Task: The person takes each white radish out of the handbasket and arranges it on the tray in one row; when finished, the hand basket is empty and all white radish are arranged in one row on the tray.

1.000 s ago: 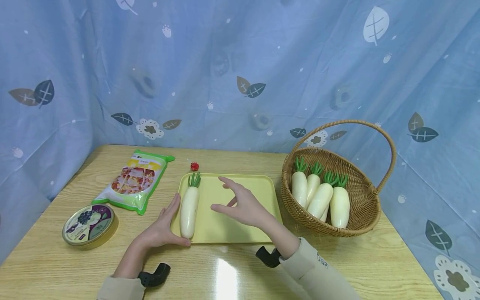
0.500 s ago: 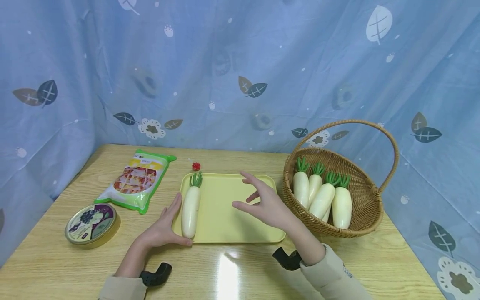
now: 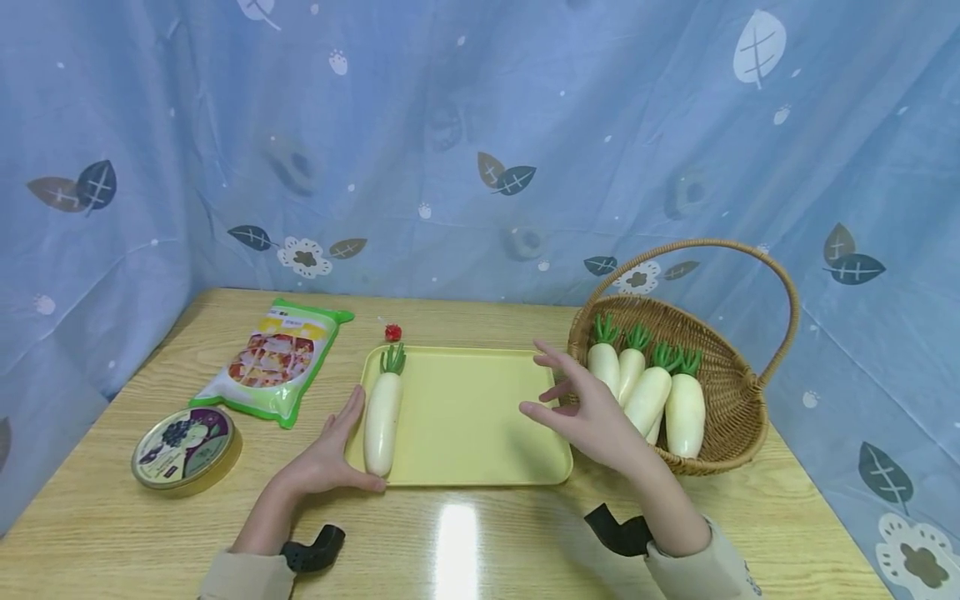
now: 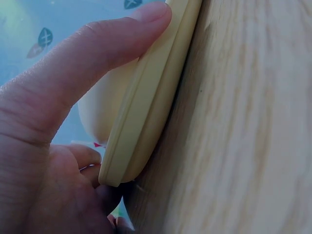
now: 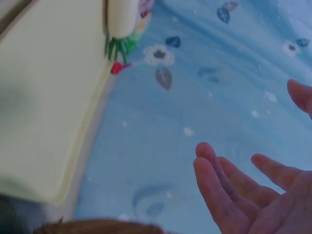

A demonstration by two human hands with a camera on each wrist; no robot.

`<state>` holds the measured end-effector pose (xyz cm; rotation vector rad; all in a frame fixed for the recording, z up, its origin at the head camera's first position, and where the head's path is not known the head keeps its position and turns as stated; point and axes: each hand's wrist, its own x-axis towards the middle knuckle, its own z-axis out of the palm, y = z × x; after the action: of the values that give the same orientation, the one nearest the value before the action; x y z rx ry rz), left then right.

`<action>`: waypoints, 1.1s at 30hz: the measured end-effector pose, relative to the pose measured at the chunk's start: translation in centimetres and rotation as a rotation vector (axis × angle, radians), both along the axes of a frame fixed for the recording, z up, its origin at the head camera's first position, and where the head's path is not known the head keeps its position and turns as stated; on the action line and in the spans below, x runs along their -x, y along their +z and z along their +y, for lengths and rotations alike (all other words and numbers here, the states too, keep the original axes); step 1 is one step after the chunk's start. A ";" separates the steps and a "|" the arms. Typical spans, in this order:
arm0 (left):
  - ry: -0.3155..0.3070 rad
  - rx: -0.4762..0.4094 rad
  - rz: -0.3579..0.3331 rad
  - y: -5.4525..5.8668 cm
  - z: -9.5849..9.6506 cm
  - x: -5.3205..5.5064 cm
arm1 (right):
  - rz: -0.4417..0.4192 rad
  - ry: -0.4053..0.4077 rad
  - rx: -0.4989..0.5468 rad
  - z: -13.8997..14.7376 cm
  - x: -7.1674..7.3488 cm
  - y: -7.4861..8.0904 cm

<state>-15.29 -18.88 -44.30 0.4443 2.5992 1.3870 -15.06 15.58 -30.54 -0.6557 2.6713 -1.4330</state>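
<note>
A wicker basket [image 3: 729,404] stands near the right edge of the table [image 3: 97,517], holding several white radishes [image 3: 684,417] with green tops toward its far side; at least one is mostly hidden beneath the others. The yellow tray [image 3: 465,417], left of the basket, carries a single radish [image 3: 382,425], lying lengthwise along the tray's left edge, leaves at the far left corner.

That radish is just beside the left hand [image 3: 330,458] and well apart from the right hand [image 3: 588,412]. The left hand is spread around the tray's near left corner, thumb touching the near rim, fingers along the left edge; whether it touches the radish I cannot tell. The right hand, fingers and thumb parted, hovers by the tray's right edge, before the basket's left side.
</note>
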 end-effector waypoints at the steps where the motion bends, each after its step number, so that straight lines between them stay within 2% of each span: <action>1: 0.000 -0.001 0.000 0.0 0.0 0.0 | 0.009 -0.008 0.002 0.4 -0.1 0.0; 10: 0.004 0.003 0.004 -0.1 -0.2 0.1 | 0.060 -0.098 -0.012 3.5 -0.3 0.4; 17: 0.003 -0.004 -0.001 -0.2 -0.2 0.1 | 0.078 -0.150 -0.097 4.9 -0.8 0.7; 26: 0.001 0.006 0.002 -0.3 0.0 0.1 | 0.056 -0.198 -0.119 6.7 -1.2 0.2; 33: -0.005 -0.011 0.003 -0.1 0.1 0.1 | 0.081 -0.250 -0.165 8.3 -1.2 -0.4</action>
<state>-15.38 -18.81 -44.44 0.4538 2.5921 1.4012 -13.84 23.90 -30.92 -0.3859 2.9828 -1.2364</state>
